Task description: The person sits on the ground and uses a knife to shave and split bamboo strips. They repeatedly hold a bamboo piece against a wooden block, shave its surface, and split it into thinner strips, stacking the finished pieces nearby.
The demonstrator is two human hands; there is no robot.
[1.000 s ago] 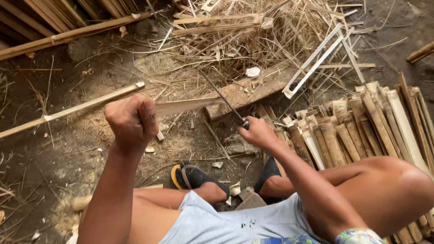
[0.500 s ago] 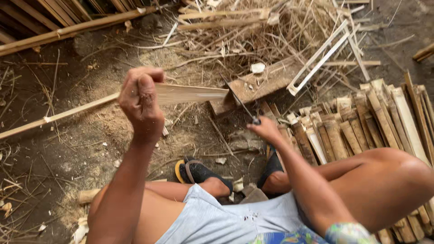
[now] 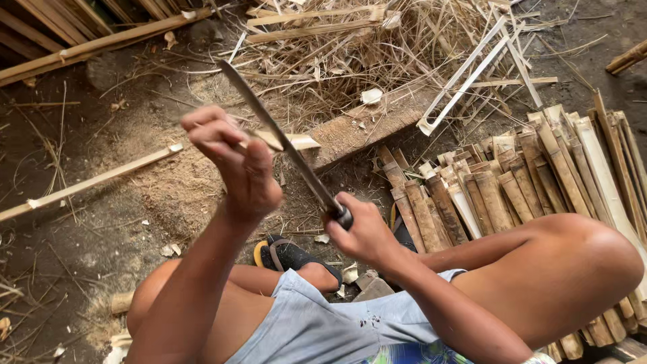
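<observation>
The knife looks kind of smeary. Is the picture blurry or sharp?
Head view: the knife blade and left hand look slightly smeared; the split bamboo stack and dirt ground are sharp. Daylight is soft and even, with no glare.

a: the pale split bamboo strip (image 3: 101,176) runs off the frame at nine o'clock, and its near end is hidden inside the left hand (image 3: 237,168), so the grip can't be made out.

b: the long dark metal knife blade (image 3: 276,138) is blurred toward its tip at eleven o'clock. its handle is buried in the right hand (image 3: 360,232).

a: the stack of brown cut bamboo slats (image 3: 512,182) is cut off at three o'clock and hidden behind the knee.

b: the black and yellow sandal (image 3: 286,255) is half covered by the leg.
</observation>
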